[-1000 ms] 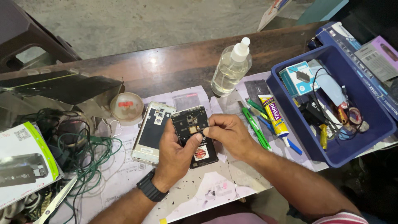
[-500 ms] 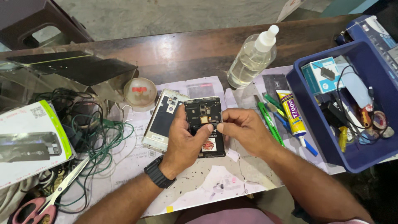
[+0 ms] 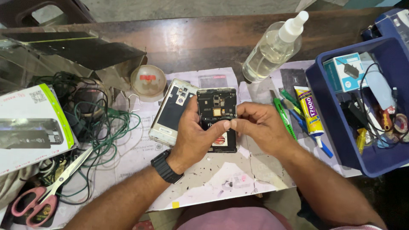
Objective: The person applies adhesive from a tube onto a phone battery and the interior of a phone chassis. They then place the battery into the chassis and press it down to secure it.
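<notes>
Pinching at the middle of the opened phone [image 3: 216, 111] on the desk [image 3: 187, 42]: left hand [image 3: 197, 135] and right hand [image 3: 259, 126] both grip it, fingertips meeting. Back cover [image 3: 170, 114] lies just left; glue tube [image 3: 310, 111] right.

Glossy dark wooden table [image 3: 183, 42], clear plastic bottle [image 3: 268, 53], matt blue plastic bin [image 3: 332, 123].

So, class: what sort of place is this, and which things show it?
Probably a phone repair bench: an opened phone under both hands, a glue tube beside it, and a blue bin of chargers and cables.
</notes>
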